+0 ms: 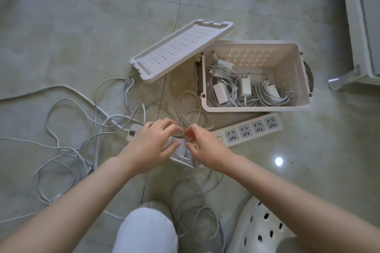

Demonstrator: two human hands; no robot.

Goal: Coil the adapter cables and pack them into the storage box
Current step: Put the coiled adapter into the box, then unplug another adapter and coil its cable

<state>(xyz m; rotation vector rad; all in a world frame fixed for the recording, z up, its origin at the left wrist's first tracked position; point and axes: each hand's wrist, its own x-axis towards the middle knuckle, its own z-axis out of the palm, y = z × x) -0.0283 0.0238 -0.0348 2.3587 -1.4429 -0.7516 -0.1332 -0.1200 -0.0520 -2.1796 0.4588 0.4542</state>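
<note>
White and thin, the plastic-sheathed adapter cable (180, 134) is pinched between your two hands. Your left hand (152, 146) curls its fingers over a loop of it and over the white rectangular adapter block (182, 151) beneath. Your right hand (205, 150) nips the strand between thumb and forefinger, the gap narrow. The hands meet just in front of the pale pink plastic storage box (257, 109), off its front left corner.

Inside the box, several coiled white adapters (244, 88) lie along the front wall. The slotted pink lid (181, 49) leans against the box's left rim. A white four-socket power strip (253, 127) lies along its front wall; whether they touch cannot be told. Left of the box, a tangle of loose white cables (82, 129) sprawls over the grey-green tiled floor (61, 37).

Nothing visibly binds the coil, so it would likely spring apart if either pinch eases. The trailing slack loops close to the strip and the tangle, so a quick pull could snag it and drag them along. A wide lift toward the box could knock the lid.
</note>
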